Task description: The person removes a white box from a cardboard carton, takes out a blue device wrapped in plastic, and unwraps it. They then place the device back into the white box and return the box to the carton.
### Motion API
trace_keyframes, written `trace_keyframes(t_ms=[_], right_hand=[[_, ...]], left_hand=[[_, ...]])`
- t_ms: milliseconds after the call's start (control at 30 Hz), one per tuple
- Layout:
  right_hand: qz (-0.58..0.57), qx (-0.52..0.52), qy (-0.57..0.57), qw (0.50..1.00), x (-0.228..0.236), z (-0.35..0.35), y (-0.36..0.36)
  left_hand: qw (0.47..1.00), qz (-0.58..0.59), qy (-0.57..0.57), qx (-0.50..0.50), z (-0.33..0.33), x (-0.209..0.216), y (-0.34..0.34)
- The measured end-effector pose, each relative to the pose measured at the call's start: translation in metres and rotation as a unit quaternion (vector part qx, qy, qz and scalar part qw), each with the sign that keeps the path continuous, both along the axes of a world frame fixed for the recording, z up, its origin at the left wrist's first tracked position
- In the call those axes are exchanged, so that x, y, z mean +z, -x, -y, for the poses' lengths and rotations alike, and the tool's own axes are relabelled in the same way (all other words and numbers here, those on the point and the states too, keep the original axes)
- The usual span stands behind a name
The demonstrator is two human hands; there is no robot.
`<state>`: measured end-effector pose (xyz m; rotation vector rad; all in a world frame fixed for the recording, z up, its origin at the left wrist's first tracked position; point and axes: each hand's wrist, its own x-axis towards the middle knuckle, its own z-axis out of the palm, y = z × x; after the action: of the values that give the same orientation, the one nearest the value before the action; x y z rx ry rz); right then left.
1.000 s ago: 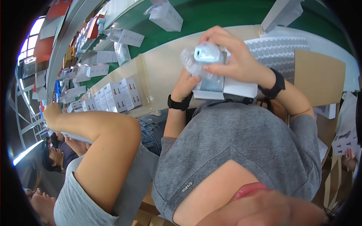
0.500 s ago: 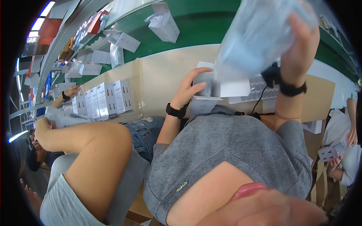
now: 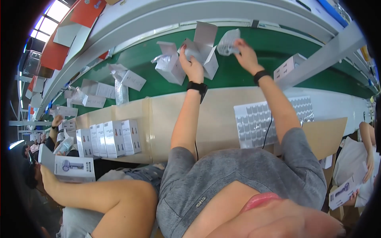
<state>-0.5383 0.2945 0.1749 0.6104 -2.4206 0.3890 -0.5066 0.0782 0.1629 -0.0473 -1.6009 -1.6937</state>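
On the green surface, an open white box (image 3: 212,68) stands with its flaps up. My left hand (image 3: 192,67) is closed on its left side, thumb and fingers at the opening; something pale inside shows only in part. To the right of the box, my right hand (image 3: 247,57) grips a clear plastic-wrapped bundle (image 3: 229,42), its fingers slightly blurred. What the wrap contains I cannot make out. Just left of my left hand sits another open white box (image 3: 170,69), with clear plastic sticking out of its top.
Several open boxes with plastic (image 3: 133,80) lie along the green belt (image 3: 254,39). A row of closed white boxes (image 3: 115,139) stands on the tan ledge (image 3: 166,119). Nearer me are a sticker sheet (image 3: 254,123) and a cable. A grey post (image 3: 325,55) crosses at right. Co-workers sit on both sides, holding boxes.
Both hands have reached forward from near my body. The white box has gone onto the green belt, and the plastic bundle has come down from close before the camera.
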Motion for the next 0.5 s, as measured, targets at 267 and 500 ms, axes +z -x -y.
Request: trace_keyframes(t_ms=[267, 500], right_hand=[[0.094, -0.038, -0.281, 0.954, -0.065, 0.013, -0.027], [0.143, 0.242, -0.001, 0.96, 0.159, 0.038, -0.125]], left_hand=[[0.991, 0.05, 0.09, 0.08, -0.031, -0.03, 0.059], [0.951, 0.242, 0.187, 0.04, -0.015, -0.04, 0.065]])
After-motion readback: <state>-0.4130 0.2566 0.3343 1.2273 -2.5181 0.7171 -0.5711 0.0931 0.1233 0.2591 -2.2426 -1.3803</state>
